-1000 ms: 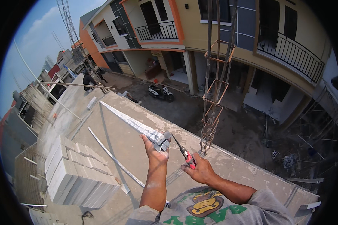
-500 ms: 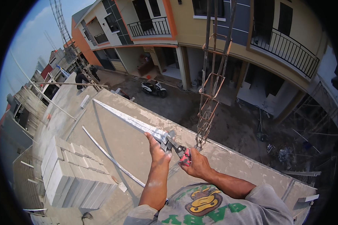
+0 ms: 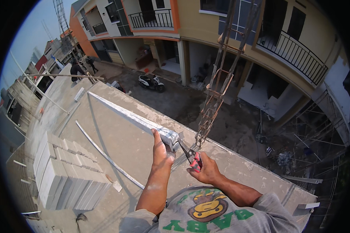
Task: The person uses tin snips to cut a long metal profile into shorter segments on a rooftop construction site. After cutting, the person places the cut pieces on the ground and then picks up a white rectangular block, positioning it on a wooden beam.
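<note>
A long silver-white metal profile (image 3: 130,117) runs from the far left of the slab toward me. My left hand (image 3: 162,154) is closed around its near end, thumb along the side. Cut, bent flaps show at that end. In my right hand (image 3: 207,171) is a pair of tin snips (image 3: 196,161) with red grips, fingers wrapped around the handles. The dark blades point up and left and meet the profile's end, just right of my left hand. Whether the blades bite into the metal cannot be made out.
Pale blocks (image 3: 68,174) are stacked at the left, near a thin metal strip (image 3: 105,151). A rebar column (image 3: 217,85) rises by the slab edge (image 3: 237,158). Below that drop stands a motorbike (image 3: 151,82). Another person (image 3: 77,70) is far left.
My view has shifted slightly. Relative to the profile's end, my right hand and the snips have moved a little right and down. My left hand keeps its hold.
</note>
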The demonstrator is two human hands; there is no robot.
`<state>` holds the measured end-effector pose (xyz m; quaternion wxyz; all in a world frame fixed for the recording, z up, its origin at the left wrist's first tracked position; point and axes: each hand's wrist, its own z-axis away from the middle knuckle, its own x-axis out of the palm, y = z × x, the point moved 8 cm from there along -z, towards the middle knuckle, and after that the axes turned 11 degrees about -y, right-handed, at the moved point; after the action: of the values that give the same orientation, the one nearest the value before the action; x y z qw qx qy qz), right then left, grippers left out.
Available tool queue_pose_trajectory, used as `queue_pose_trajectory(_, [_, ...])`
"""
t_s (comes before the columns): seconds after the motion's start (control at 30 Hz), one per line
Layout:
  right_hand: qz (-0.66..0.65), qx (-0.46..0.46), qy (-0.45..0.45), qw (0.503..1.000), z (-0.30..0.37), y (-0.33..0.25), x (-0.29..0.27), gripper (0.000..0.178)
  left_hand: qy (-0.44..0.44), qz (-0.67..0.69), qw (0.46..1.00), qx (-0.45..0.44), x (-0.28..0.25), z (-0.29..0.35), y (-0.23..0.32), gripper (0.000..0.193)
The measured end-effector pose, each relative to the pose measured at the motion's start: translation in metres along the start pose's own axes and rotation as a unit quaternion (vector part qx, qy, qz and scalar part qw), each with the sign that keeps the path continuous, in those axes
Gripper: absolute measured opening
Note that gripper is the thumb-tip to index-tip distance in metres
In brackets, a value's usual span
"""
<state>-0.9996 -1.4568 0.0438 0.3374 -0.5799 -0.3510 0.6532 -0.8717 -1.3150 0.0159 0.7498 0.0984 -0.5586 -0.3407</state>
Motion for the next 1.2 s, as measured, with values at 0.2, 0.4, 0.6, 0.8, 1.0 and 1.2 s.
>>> queue_pose_trajectory(0.2, [-0.01, -0.032, 0.076, 0.997, -0.012, -0.019, -0.012, 0.054, -0.104, 0.033, 0.992, -0.063, 0.044, 0.001, -0.019, 0.061])
queue_pose_trajectory(0.4, [-0.044, -0.039, 0.164, 0.985, 0.009, -0.025, -0.05, 0.054, -0.121, 0.053, 0.991, -0.029, 0.065, -0.006, -0.022, 0.058])
queue_pose_trajectory(0.6, [0.049, -0.004, 0.113, 0.992, -0.022, -0.033, -0.031, 0.056, -0.121, 0.046, 0.99, -0.054, 0.074, -0.006, -0.024, 0.054])
queue_pose_trajectory(0.8, [-0.06, -0.128, 0.254, 0.957, 0.0, -0.043, -0.053, 0.059, -0.142, 0.073, 0.987, -0.028, 0.079, -0.005, -0.014, 0.055])
queue_pose_trajectory(1.0, [0.069, -0.104, 0.196, 0.973, -0.018, -0.05, -0.039, 0.063, -0.102, 0.051, 0.993, -0.025, 0.075, -0.004, -0.008, 0.057])
queue_pose_trajectory(1.2, [-0.007, -0.084, 0.2, 0.976, -0.005, -0.037, -0.043, 0.067, -0.17, 0.053, 0.984, 0.007, 0.085, 0.006, 0.015, 0.052])
